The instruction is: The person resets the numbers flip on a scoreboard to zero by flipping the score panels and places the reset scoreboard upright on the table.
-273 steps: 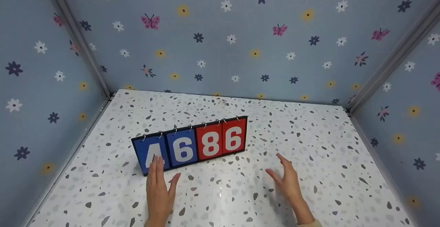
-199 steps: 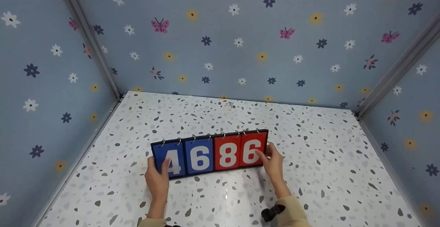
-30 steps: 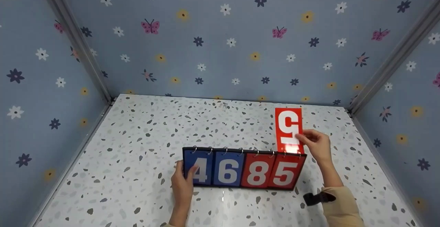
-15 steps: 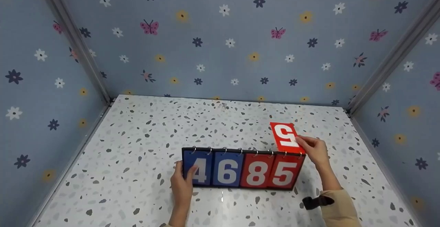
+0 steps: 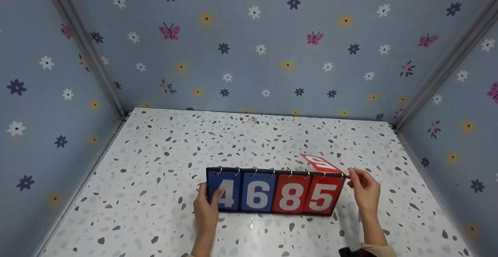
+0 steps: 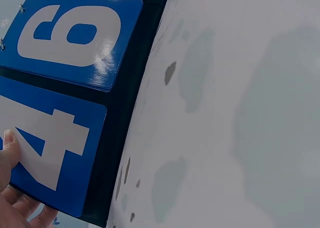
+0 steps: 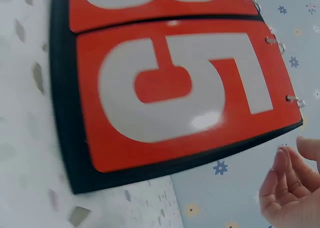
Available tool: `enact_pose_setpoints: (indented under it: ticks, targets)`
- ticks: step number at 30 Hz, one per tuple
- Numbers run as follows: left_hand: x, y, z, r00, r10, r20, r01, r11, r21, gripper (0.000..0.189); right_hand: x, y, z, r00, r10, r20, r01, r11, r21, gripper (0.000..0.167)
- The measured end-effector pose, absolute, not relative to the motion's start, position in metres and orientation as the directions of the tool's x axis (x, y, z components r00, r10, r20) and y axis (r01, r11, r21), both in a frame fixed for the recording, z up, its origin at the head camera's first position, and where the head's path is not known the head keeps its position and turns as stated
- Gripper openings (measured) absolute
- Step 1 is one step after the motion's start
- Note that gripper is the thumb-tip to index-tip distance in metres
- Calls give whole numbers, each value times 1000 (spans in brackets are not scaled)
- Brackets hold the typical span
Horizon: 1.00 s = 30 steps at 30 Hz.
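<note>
A flip scoreboard (image 5: 276, 192) with a black backing stands tilted on the table, its ringed number cards reading 4 6 8 5. My left hand (image 5: 207, 210) grips its left end, thumb across the blue 4 card (image 6: 65, 143) and fingers behind the board. One red card (image 5: 321, 164) is turned over the top and slopes down behind the board, its far part hidden. Beside the top right corner is my right hand (image 5: 365, 194); in the right wrist view its loosely bent fingers (image 7: 282, 160) hold nothing, just off the red 5 card (image 7: 210, 97).
The speckled white table (image 5: 155, 152) extends around the scoreboard. Blue flowered panels enclose it at the back (image 5: 249, 27) and on both sides, with grey posts (image 5: 85, 46) at the corners.
The scoreboard was picked up by its ends and shifted right, and its last digit went from 6 to 5. Lately the turned card dropped behind the board; my right hand released it and moved lower.
</note>
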<state>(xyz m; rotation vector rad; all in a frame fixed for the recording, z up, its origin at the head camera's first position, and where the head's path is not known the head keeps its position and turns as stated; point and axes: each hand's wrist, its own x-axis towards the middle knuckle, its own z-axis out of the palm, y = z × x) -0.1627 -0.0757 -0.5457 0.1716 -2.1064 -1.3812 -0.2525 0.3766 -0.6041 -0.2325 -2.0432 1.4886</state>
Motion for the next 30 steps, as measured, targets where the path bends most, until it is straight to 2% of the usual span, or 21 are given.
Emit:
enact_pose_setpoints:
  ticks: [3,6,11,19,30]
  targets:
    - [-162,-76,-545,-808,-418,415,215,447,868,28,-234,365,-604,-770,502,395,-241,344,-908,25]
    - [-162,-76,-546,-810,-414,416,223,438,871,28,-219,353,-602,-759,507,409,-249,354,-901,24]
    - [-163,-76,-547,-815,-409,410,221,435,873,28,-202,336,-603,-761,514,395,-186,412,-892,30]
    - [-163,-76,-548,-796,-410,445,245,455,856,26,-195,319,-608,-747,556,363,-38,510,-859,35]
    - [-162,-76,-547,-793,-417,444,242,453,858,27,-194,317,-608,-736,566,371,-31,520,-854,32]
